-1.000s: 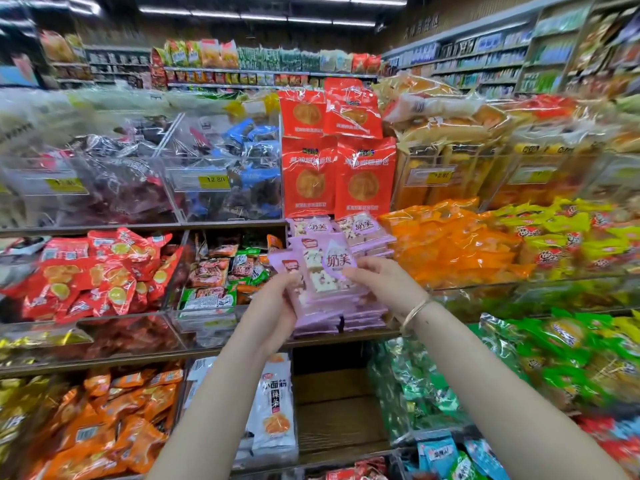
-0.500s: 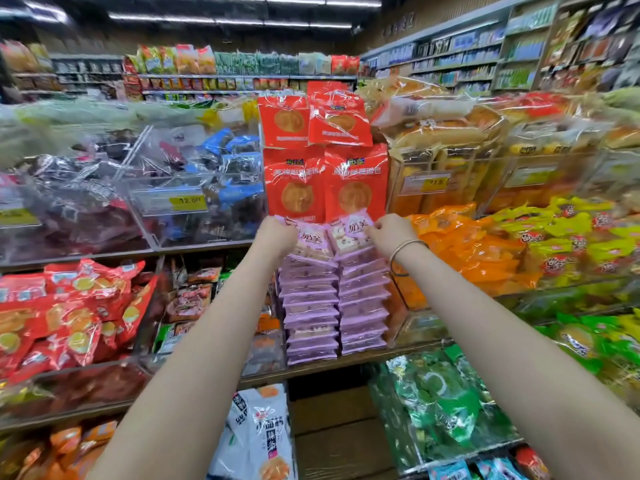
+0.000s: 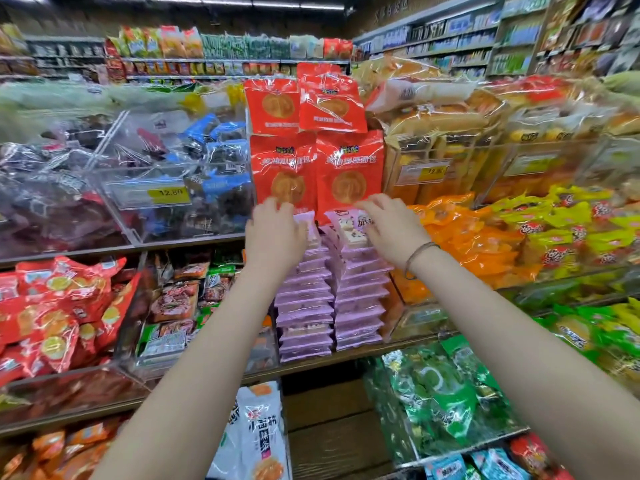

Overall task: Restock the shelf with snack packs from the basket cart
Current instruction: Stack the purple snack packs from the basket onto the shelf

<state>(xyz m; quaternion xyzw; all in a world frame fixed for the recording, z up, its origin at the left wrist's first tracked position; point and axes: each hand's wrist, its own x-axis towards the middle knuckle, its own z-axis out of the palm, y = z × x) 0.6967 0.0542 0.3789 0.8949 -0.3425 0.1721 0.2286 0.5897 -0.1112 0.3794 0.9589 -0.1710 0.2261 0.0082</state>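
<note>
While the left hand (image 3: 275, 237) and the right hand (image 3: 391, 230) lay on top of them, the purple snack packs (image 3: 332, 299) sat in two flat stacks side by side on the middle shelf (image 3: 346, 357). The right hand's fingers were spread loosely over its stack. The left hand's fingers bent over the top pack, and whether they gripped it could not be told. Red packs (image 3: 349, 171) stood upright just above. To the left, a clear compartment (image 3: 194, 360) held brown and green packets (image 3: 176, 299). Above it, a clear bin (image 3: 138, 216) with a yellow price tag (image 3: 168, 194) held blue-wrapped snacks (image 3: 221, 147). Orange packs (image 3: 460, 233) lay heaped to the right.
</note>
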